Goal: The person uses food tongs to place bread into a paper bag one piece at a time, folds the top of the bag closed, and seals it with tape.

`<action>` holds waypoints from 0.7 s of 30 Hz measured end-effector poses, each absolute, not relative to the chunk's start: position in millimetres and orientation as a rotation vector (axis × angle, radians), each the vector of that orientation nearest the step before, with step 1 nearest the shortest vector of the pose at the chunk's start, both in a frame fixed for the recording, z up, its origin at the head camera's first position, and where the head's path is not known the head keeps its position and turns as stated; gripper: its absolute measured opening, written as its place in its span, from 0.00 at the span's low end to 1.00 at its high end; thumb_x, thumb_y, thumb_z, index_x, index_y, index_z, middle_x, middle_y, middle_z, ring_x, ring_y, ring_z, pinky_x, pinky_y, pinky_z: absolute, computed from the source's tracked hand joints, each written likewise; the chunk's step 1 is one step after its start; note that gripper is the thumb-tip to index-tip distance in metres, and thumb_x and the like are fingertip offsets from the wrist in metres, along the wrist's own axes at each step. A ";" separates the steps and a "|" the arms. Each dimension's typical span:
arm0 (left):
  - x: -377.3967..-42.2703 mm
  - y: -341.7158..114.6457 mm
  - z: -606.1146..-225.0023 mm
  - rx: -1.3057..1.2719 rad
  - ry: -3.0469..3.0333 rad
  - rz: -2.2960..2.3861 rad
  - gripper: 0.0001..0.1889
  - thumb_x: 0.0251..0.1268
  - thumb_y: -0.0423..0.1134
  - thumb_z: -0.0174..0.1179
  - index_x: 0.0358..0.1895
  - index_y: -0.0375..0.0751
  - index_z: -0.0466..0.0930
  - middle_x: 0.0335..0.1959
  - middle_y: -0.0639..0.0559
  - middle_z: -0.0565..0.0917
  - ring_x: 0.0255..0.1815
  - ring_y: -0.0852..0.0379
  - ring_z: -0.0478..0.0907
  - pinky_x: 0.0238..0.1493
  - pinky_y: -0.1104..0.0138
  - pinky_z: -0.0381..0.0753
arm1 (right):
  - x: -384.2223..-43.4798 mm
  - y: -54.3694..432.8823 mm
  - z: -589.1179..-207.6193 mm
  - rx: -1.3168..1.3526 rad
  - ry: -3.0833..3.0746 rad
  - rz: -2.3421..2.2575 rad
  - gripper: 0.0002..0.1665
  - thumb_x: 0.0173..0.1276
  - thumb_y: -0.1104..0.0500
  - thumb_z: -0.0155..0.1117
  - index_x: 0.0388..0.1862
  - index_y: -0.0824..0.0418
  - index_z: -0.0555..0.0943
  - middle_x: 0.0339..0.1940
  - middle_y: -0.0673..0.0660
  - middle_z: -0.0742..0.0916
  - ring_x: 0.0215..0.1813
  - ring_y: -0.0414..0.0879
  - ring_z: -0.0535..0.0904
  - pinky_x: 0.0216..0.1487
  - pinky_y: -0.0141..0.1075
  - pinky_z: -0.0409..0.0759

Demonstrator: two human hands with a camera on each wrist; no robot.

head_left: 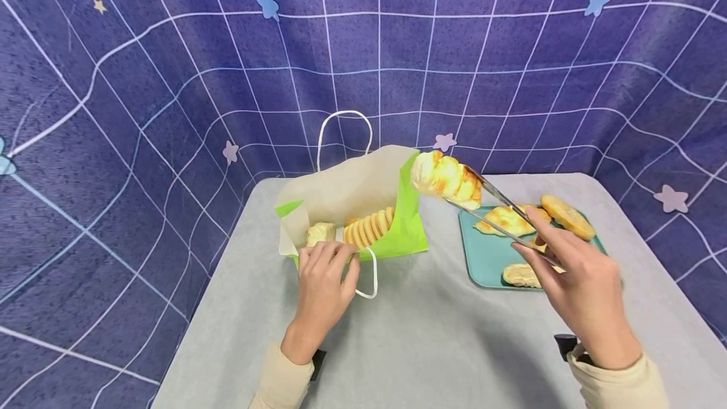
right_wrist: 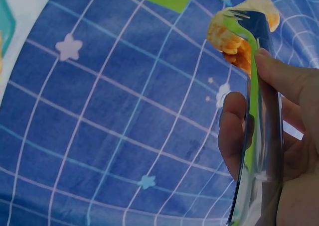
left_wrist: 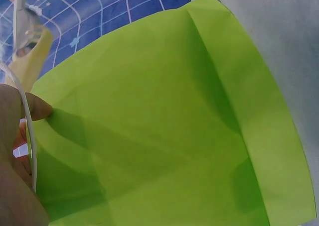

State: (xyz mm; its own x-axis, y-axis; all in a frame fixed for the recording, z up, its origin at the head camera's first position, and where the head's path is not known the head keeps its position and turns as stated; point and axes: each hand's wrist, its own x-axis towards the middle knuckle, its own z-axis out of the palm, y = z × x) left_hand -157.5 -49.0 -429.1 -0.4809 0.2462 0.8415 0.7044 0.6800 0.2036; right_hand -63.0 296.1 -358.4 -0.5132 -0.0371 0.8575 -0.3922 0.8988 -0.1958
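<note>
My right hand (head_left: pixel 585 276) grips metal tongs (head_left: pixel 502 204), fingers and thumb pressing both arms. Pinched in the tongs' tips is a browned bread roll (head_left: pixel 445 178), raised just right of a green paper bag (head_left: pixel 406 232). My left hand (head_left: pixel 326 276) pinches the bag's near rim beside a white cord handle (head_left: pixel 372 276); in the left wrist view the thumb (left_wrist: pixel 40 106) presses the green side. Inside the open bag lie a ridged, spiral-looking bread (head_left: pixel 369 227) and a pale bread piece (head_left: pixel 320 233). The right wrist view shows the tongs (right_wrist: pixel 261 126) along the palm.
At the right a teal tray (head_left: pixel 479 270) bears a flat golden pastry (head_left: pixel 505 221), an oval bread slice (head_left: pixel 568 216) and a pale long bread (head_left: pixel 519 275), partly behind my right hand. A grey cloth covers the table (head_left: pixel 420 346). A blue gridded curtain (head_left: pixel 352 36) surrounds it.
</note>
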 end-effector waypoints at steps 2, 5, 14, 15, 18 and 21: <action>-157.1 -49.6 -429.2 -0.729 -2.050 -0.688 0.08 0.66 0.35 0.57 0.34 0.44 0.86 0.31 0.52 0.83 0.33 0.51 0.77 0.41 0.56 0.65 | -64.9 290.1 -354.2 0.346 -2.060 0.453 0.32 0.73 0.36 0.55 0.60 0.57 0.83 0.26 0.54 0.86 0.22 0.46 0.79 0.29 0.38 0.72; -156.5 -50.2 -429.4 -0.731 -2.051 -0.687 0.07 0.66 0.35 0.58 0.34 0.44 0.86 0.31 0.52 0.83 0.33 0.51 0.77 0.40 0.56 0.64 | -67.1 281.7 -348.1 0.412 -2.047 0.459 0.31 0.73 0.38 0.56 0.61 0.58 0.83 0.29 0.55 0.88 0.22 0.46 0.81 0.29 0.39 0.73; -157.5 -50.3 -428.8 -0.727 -2.040 -0.677 0.08 0.66 0.35 0.57 0.34 0.42 0.87 0.31 0.51 0.83 0.33 0.50 0.76 0.39 0.55 0.64 | -76.0 263.1 -336.9 0.522 -2.021 0.471 0.28 0.71 0.43 0.62 0.64 0.55 0.81 0.39 0.55 0.90 0.26 0.45 0.81 0.27 0.38 0.73; -157.5 -50.4 -428.6 -0.728 -2.041 -0.676 0.08 0.66 0.35 0.57 0.34 0.42 0.87 0.31 0.51 0.83 0.33 0.50 0.76 0.39 0.55 0.64 | -77.2 261.2 -336.1 0.527 -2.016 0.468 0.28 0.72 0.42 0.61 0.64 0.55 0.81 0.38 0.55 0.90 0.26 0.46 0.81 0.27 0.38 0.73; -157.6 -50.6 -428.5 -0.732 -2.048 -0.673 0.08 0.66 0.36 0.58 0.35 0.42 0.87 0.31 0.52 0.83 0.33 0.50 0.76 0.39 0.56 0.64 | -81.8 256.1 -335.2 0.545 -2.018 0.468 0.28 0.73 0.42 0.60 0.64 0.55 0.81 0.37 0.55 0.90 0.27 0.48 0.83 0.27 0.41 0.74; -157.4 -51.0 -429.2 -0.734 -2.054 -0.673 0.07 0.67 0.37 0.58 0.35 0.43 0.86 0.30 0.52 0.82 0.32 0.51 0.76 0.40 0.55 0.64 | -88.7 251.1 -336.2 0.560 -2.041 0.447 0.29 0.74 0.40 0.56 0.66 0.54 0.79 0.34 0.53 0.88 0.25 0.46 0.81 0.23 0.39 0.73</action>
